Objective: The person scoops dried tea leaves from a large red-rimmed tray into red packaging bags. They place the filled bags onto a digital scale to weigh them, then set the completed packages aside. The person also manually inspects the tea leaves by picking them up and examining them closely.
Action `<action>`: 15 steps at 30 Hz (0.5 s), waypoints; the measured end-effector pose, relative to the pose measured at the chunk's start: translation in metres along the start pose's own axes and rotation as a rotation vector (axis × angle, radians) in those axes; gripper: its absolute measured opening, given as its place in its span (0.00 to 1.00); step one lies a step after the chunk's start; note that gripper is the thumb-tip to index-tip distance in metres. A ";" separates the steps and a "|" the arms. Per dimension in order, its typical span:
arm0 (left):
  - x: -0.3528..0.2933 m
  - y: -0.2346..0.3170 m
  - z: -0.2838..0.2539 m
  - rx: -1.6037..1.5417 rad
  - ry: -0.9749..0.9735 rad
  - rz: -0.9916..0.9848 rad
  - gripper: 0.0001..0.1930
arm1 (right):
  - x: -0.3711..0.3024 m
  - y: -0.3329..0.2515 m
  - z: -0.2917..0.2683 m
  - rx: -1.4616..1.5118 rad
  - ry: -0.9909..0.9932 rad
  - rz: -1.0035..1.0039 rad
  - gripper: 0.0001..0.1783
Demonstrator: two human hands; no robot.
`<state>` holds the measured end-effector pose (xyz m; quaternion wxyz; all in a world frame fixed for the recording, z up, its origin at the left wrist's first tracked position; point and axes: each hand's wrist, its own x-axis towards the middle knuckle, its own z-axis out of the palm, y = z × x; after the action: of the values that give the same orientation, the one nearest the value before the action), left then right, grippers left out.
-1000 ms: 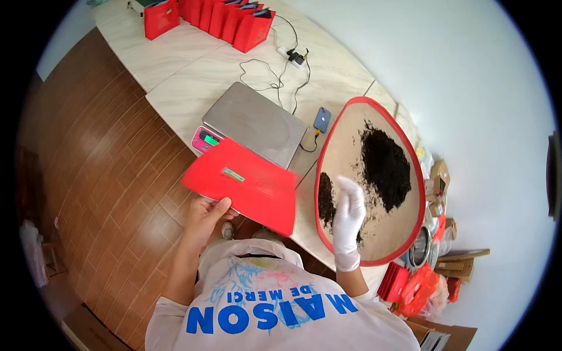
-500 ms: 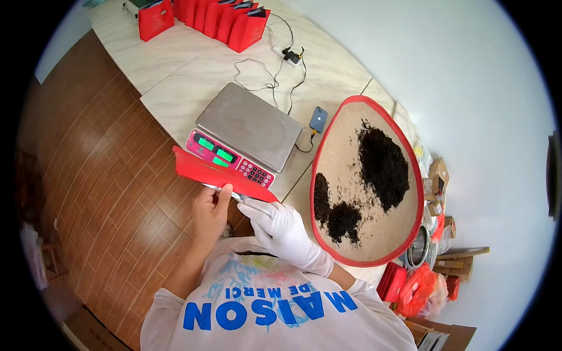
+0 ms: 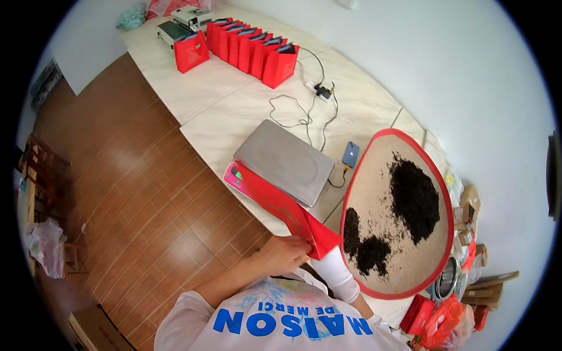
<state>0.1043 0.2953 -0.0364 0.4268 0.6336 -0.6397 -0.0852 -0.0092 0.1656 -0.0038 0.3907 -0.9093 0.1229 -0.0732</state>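
A long, flat red bag is held slantwise over the front of a pink-edged weighing scale, hiding most of its display and keys. My bare left hand pinches the bag's near edge at its lower right end. The white-gloved right hand reaches up into or behind that end. Red material covers its fingers, so their pose is hidden. The scale's grey plate bears nothing.
Dark dried leaves lie in heaps on a red-rimmed woven tray at right. A phone on a cable, a power strip and loose cords lie beyond the scale. Filled red bags stand in a row at the table's far end.
My gloved right hand has slipped into or behind the red bag's end, hiding its fingers. The left hand has shifted toward that end. The whole view has also moved.
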 end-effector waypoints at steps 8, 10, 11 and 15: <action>0.009 0.029 0.039 -0.105 -0.198 0.173 0.09 | 0.001 0.010 -0.025 0.366 0.142 0.037 0.27; 0.016 0.033 0.047 -0.089 -0.242 0.229 0.10 | 0.005 0.015 -0.035 0.473 0.203 0.081 0.27; 0.020 0.035 0.050 -0.092 -0.277 0.254 0.09 | 0.009 0.017 -0.039 0.522 0.234 0.098 0.27; 0.025 0.036 0.066 -0.014 -0.347 0.276 0.08 | 0.001 0.021 -0.051 0.667 0.344 0.157 0.27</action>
<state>0.0386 0.2514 -0.0434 0.3225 0.5126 -0.7837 -0.1383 -0.0234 0.1167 0.0157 0.6433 -0.6944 0.2252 -0.2306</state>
